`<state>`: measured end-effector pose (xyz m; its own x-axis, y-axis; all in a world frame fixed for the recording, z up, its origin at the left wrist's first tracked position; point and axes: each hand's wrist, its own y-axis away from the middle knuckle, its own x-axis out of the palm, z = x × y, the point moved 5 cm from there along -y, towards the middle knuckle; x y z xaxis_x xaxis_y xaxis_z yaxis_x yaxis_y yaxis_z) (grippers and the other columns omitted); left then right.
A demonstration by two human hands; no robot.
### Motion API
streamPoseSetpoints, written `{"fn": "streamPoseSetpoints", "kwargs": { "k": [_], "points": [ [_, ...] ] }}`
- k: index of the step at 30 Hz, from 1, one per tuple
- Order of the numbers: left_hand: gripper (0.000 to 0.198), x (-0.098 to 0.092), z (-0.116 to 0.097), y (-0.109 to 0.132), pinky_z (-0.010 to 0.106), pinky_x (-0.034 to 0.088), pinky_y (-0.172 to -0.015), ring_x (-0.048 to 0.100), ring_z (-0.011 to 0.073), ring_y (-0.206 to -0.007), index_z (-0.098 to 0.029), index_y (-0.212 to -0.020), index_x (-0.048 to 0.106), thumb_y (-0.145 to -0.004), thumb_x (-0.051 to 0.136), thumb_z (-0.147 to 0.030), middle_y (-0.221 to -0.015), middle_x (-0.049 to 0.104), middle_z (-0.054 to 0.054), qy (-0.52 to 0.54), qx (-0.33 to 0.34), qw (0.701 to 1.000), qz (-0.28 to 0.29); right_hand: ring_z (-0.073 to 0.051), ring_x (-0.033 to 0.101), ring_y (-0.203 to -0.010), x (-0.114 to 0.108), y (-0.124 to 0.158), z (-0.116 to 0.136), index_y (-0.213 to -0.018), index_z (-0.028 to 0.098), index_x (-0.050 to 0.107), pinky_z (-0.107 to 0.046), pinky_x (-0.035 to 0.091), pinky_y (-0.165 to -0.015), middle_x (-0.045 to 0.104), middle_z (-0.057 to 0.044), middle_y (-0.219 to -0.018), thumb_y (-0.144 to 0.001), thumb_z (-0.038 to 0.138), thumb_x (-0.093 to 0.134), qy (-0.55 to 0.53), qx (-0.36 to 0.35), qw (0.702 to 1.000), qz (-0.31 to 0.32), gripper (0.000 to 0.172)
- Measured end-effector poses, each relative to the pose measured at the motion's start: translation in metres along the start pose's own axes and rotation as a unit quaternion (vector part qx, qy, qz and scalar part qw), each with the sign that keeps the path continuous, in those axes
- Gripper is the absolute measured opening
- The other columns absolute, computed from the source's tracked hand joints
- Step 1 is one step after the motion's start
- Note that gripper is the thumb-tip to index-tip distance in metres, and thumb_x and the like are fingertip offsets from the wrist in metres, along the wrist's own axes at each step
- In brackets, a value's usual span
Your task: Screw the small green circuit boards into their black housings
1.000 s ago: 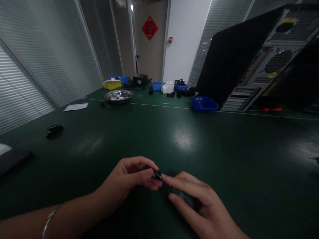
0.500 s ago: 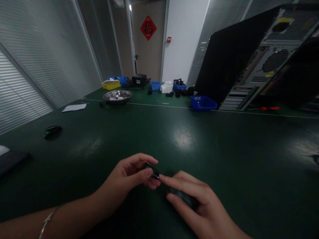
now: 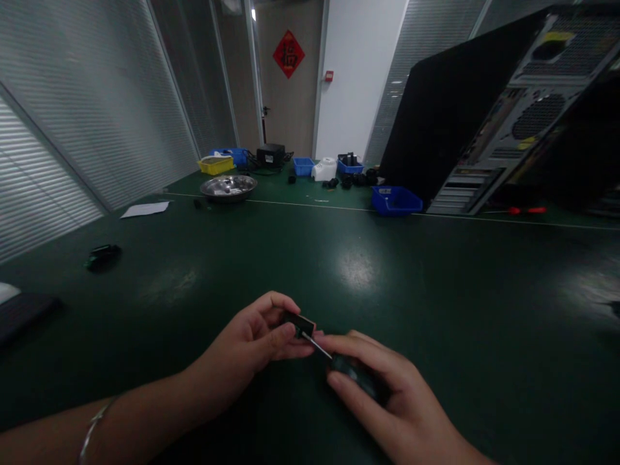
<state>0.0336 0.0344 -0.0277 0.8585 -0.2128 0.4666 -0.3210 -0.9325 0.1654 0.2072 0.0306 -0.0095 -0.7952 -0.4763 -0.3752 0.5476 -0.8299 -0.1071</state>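
Observation:
Between the thumb and fingers of my left hand (image 3: pixel 264 332) is a small dark rectangular part (image 3: pixel 301 322); its exact kind is too dim to tell. My right hand (image 3: pixel 387 381) is wrapped round the dark handle of a screwdriver (image 3: pixel 355 374). The thin metal shaft points up and left, and its tip meets the near side of the small part. My right index finger lies along the shaft, close to the left fingertips. Both hands are just above the dark green table (image 3: pixel 271 258).
A black computer case (image 3: pixel 450 110) stands at the right beside a blue bin (image 3: pixel 396 201). Farther back are a metal bowl (image 3: pixel 228 188), a yellow basket (image 3: pixel 216 166) and a white device (image 3: pixel 324 170). At the left lie a small dark object (image 3: pixel 103 256) and white paper (image 3: pixel 145 210).
My left hand has turned the small part, so a flat dark face shows. The screwdriver's shaft has come into view, its tip at the part, and my right index finger has shifted slightly.

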Motion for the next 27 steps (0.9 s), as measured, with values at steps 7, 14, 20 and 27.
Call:
{"fn": "streamPoseSetpoints", "kwargs": {
  "k": [7, 14, 20, 27],
  "points": [
    [0.021, -0.003, -0.002, 0.001, 0.024, 0.048, -0.085, 0.063, 0.0119, -0.092, -0.024, -0.104, 0.064, -0.085, 0.07, -0.015, -0.098, 0.068, 0.0, -0.061, 0.022, 0.997, -0.032, -0.022, 0.066, -0.098, 0.0, 0.001, -0.002, -0.118, 0.028, 0.064, -0.033, 0.053, -0.085, 0.069, -0.004, -0.102, -0.09, 0.024, 0.058, -0.023, 0.02, 0.999, -0.028, 0.028],
    [0.022, -0.004, -0.006, 0.007, 0.029, 0.043, -0.094, 0.057, 0.0186, -0.109, -0.03, -0.111, 0.069, -0.091, 0.061, -0.025, -0.113, 0.063, 0.001, -0.145, 0.027, 0.989, -0.02, -0.023, 0.064, -0.105, -0.001, 0.004, -0.003, -0.122, 0.031, 0.062, -0.035, 0.053, -0.089, 0.069, -0.004, -0.107, -0.092, 0.026, 0.057, -0.021, 0.016, 0.999, -0.033, 0.032],
    [0.028, 0.002, -0.015, 0.007, 0.03, 0.044, -0.092, 0.057, 0.0198, -0.107, -0.032, -0.117, 0.068, -0.093, 0.055, -0.025, -0.114, 0.06, 0.002, -0.27, 0.051, 0.961, -0.025, -0.023, 0.065, -0.101, -0.001, 0.003, -0.004, -0.125, 0.033, 0.063, -0.038, 0.051, -0.09, 0.07, -0.005, -0.107, -0.093, 0.026, 0.057, 0.026, 0.003, 0.999, -0.023, 0.034],
    [0.022, 0.004, -0.019, 0.008, 0.025, 0.047, -0.074, 0.059, 0.0139, -0.08, -0.03, -0.108, 0.072, -0.091, 0.057, -0.025, -0.1, 0.062, 0.002, -0.294, 0.099, 0.95, -0.032, -0.02, 0.064, -0.088, 0.001, 0.002, -0.002, -0.126, 0.027, 0.064, -0.033, 0.052, -0.075, 0.067, -0.006, -0.097, -0.093, 0.023, 0.054, 0.031, -0.003, 0.999, -0.013, 0.034]
  ]
}}
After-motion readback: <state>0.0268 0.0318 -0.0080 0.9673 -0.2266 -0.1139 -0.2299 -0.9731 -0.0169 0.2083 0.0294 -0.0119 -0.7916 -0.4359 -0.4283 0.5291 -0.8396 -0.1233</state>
